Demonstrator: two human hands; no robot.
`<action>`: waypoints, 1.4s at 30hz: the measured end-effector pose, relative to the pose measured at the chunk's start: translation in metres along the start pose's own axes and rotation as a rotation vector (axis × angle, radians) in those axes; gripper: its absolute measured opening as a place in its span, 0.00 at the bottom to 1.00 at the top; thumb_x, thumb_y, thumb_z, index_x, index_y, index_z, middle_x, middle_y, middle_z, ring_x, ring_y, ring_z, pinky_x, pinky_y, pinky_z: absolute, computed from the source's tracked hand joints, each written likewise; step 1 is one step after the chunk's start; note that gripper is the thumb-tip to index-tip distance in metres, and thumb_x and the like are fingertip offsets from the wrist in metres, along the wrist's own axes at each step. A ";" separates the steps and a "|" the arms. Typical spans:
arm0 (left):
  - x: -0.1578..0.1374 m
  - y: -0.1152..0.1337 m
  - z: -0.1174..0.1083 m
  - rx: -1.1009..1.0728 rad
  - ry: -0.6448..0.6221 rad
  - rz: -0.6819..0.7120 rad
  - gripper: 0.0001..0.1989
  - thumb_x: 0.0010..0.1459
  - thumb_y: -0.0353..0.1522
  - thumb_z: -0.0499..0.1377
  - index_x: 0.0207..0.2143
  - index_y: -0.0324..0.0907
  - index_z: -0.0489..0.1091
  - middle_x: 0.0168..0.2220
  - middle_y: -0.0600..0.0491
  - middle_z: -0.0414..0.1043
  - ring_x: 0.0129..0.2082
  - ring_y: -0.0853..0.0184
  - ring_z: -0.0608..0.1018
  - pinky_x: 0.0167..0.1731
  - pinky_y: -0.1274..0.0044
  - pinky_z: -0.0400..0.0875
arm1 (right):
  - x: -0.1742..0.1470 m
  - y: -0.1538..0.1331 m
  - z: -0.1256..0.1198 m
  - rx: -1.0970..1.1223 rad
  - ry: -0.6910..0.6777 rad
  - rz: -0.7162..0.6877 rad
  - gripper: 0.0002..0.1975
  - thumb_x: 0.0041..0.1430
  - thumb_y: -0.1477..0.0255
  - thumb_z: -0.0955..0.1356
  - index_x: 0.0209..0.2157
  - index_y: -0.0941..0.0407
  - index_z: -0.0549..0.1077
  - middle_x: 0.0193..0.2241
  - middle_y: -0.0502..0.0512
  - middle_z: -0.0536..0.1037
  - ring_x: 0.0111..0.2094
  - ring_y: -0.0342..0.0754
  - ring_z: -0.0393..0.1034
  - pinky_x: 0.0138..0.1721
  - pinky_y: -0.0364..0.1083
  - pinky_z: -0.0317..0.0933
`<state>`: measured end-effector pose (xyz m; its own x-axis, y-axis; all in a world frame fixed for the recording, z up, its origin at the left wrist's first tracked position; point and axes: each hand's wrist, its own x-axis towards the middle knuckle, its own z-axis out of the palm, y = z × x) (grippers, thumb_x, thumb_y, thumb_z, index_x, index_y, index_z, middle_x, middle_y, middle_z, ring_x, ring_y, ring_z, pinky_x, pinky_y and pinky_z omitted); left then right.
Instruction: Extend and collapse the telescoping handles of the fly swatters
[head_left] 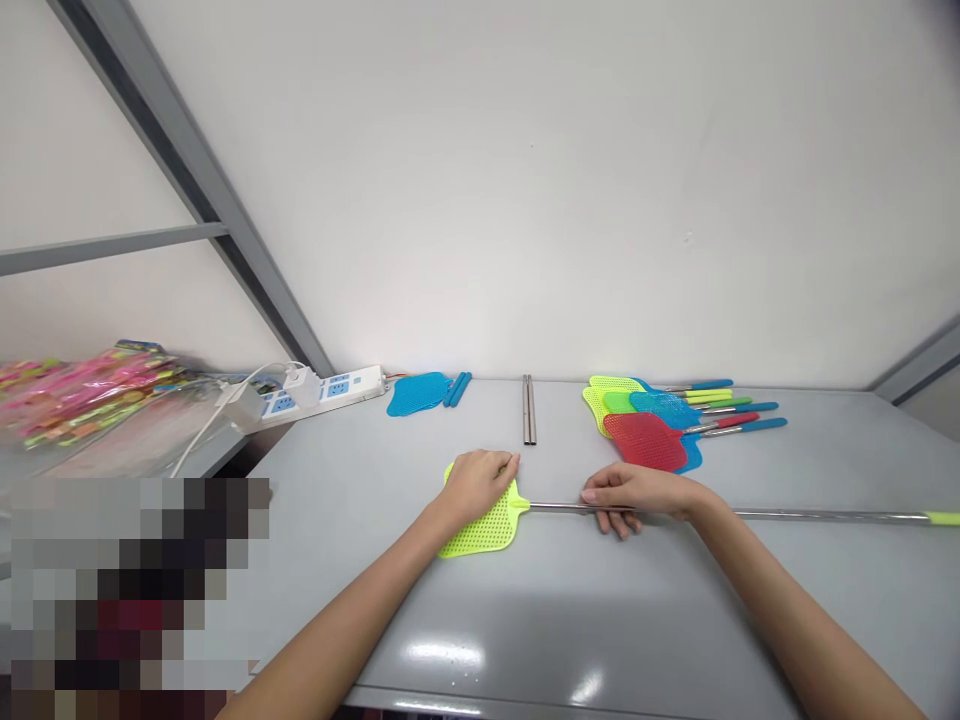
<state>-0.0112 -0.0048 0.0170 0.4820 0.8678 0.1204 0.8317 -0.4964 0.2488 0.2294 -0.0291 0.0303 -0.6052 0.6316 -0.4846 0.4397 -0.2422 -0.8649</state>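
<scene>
1. Right grip (630,492) was closed on the metal shaft (559,507) of a yellow-green fly swatter (480,540), thumb and fingers together about it.
2. Left grip (477,485) lay over the mesh head (501,522); whether its fingers clamped it, I could not tell.
3. That swatter stretched across the grey bench (360,580), its yellow-green handle (943,519) cut off at the right edge.
4. Farther back on the bench lay a blue swatter head (417,394), two metal tubes (526,412) and overlapping coloured fly swatters (643,442).
5. Behind stood a pale wall (525,200); a white power strip (356,384) lay at the rear left.
</scene>
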 end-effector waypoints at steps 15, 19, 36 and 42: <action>0.000 -0.014 0.004 0.023 0.006 -0.036 0.25 0.60 0.40 0.35 0.17 0.41 0.58 0.15 0.56 0.59 0.17 0.70 0.63 0.20 0.77 0.44 | 0.011 -0.002 0.017 -0.101 0.131 -0.062 0.16 0.50 0.60 0.64 0.24 0.61 0.70 0.14 0.44 0.56 0.16 0.36 0.47 0.16 0.39 0.42; -0.002 -0.011 0.007 0.026 0.017 -0.042 0.24 0.60 0.40 0.35 0.17 0.41 0.57 0.15 0.56 0.58 0.17 0.70 0.62 0.20 0.77 0.43 | 0.010 0.002 0.016 -0.154 0.149 -0.029 0.16 0.52 0.61 0.62 0.22 0.60 0.68 0.15 0.44 0.55 0.16 0.36 0.46 0.17 0.39 0.41; -0.004 0.002 -0.005 0.032 0.029 -0.025 0.22 0.60 0.39 0.37 0.16 0.40 0.52 0.13 0.58 0.55 0.15 0.72 0.58 0.19 0.77 0.41 | 0.010 0.001 0.019 0.141 -0.083 0.020 0.14 0.51 0.61 0.64 0.28 0.59 0.67 0.11 0.41 0.57 0.12 0.34 0.45 0.11 0.36 0.38; -0.005 0.003 -0.003 -0.022 0.006 -0.047 0.21 0.59 0.39 0.38 0.16 0.39 0.49 0.13 0.58 0.52 0.15 0.73 0.57 0.19 0.77 0.41 | 0.007 0.007 0.019 0.058 -0.036 -0.007 0.14 0.45 0.62 0.68 0.24 0.58 0.64 0.16 0.47 0.68 0.12 0.36 0.56 0.12 0.37 0.48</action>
<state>-0.0116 -0.0108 0.0199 0.4403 0.8906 0.1140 0.8472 -0.4542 0.2755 0.2162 -0.0403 0.0181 -0.6316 0.6070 -0.4823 0.3972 -0.2810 -0.8737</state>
